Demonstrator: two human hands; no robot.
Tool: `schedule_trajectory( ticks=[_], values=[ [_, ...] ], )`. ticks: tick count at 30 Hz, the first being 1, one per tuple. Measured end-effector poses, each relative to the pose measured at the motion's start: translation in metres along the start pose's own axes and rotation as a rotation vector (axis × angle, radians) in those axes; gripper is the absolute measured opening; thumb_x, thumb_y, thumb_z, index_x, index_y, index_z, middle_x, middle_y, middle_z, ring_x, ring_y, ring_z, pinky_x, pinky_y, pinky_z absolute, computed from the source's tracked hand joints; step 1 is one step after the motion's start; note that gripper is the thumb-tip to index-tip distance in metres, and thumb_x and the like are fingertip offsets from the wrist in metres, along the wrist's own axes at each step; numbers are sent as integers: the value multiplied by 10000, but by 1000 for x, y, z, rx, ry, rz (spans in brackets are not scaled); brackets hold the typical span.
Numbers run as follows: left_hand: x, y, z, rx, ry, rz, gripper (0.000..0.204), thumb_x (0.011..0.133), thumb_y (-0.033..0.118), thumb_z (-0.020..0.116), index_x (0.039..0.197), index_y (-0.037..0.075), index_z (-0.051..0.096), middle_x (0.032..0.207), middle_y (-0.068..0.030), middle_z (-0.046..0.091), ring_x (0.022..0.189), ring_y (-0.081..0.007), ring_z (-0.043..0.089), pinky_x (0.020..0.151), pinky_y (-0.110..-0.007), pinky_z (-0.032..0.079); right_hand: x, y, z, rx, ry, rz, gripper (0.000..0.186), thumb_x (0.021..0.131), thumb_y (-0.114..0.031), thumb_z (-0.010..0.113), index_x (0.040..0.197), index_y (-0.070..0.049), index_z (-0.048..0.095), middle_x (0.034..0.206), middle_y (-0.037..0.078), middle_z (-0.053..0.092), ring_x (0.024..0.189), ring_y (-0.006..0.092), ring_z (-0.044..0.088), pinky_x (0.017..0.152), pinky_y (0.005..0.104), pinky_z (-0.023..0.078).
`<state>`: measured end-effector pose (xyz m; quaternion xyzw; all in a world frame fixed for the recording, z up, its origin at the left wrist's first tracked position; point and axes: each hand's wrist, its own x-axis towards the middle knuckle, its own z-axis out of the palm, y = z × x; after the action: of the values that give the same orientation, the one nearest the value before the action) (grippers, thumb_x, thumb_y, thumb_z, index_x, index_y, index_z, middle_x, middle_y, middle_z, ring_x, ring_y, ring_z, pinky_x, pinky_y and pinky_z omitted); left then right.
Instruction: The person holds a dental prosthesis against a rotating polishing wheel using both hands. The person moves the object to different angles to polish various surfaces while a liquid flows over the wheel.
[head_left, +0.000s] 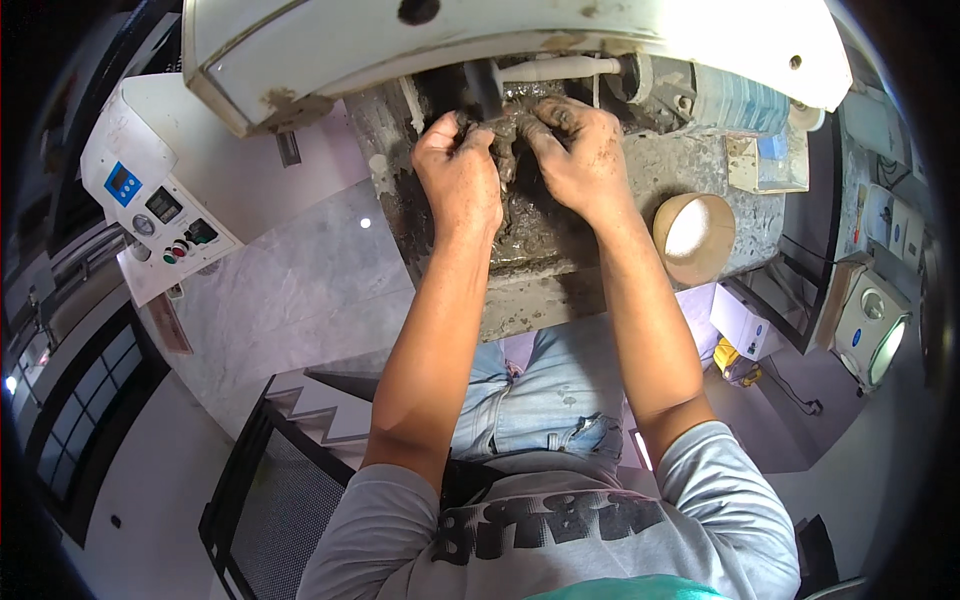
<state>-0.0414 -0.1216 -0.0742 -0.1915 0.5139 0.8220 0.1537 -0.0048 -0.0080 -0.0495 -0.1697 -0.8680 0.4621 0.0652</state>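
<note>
Both my hands are at a mud-covered work surface (540,290), just under the front edge of a white machine cover (500,25). My left hand (458,185) has its thumb and fingers curled together, close to a dark rounded machine part (484,88). To the right of that part, my right hand (583,155) is closed too, with muddy fingers bent inward. Whatever the fingertips pinch is small and lost in the grey-brown mud. Wet sludge (530,225) lies between and below the hands. A pale rod (560,69) runs sideways just beyond them.
At right stand a tan bowl (717,245) with something white inside, a clear plastic box (785,183) and a bluish clear container (740,100). A white control panel (165,210) with buttons and displays is at left. A dark mesh-backed chair (280,520) sits lower left.
</note>
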Motion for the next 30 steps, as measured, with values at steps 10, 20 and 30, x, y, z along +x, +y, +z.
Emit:
schedule_trajectory(
  ticks=[10,20,30],
  values=[
    [-13,-4,3,30,-98,73,247,809,-170,509,992,-81,649,944,-124,691,790,-139,650,720,-247,522,-2,13,-9,16,17,-90,212,774,-60,645,949,37,714,967,215,696,901,359,686,810,382,534],
    [-11,-10,0,-76,-92,65,244,819,-142,506,1026,-89,625,978,-153,686,832,-174,662,739,-264,539,0,10,-6,12,17,-64,216,789,-74,631,963,19,721,959,199,701,889,357,689,807,384,535],
    [-11,0,0,-104,-40,-64,254,817,-131,490,1022,-83,633,979,-156,688,829,-174,658,726,-278,543,0,2,-7,-2,-17,23,222,804,-97,641,976,18,721,920,213,698,868,361,688,794,389,530]
  ],
)
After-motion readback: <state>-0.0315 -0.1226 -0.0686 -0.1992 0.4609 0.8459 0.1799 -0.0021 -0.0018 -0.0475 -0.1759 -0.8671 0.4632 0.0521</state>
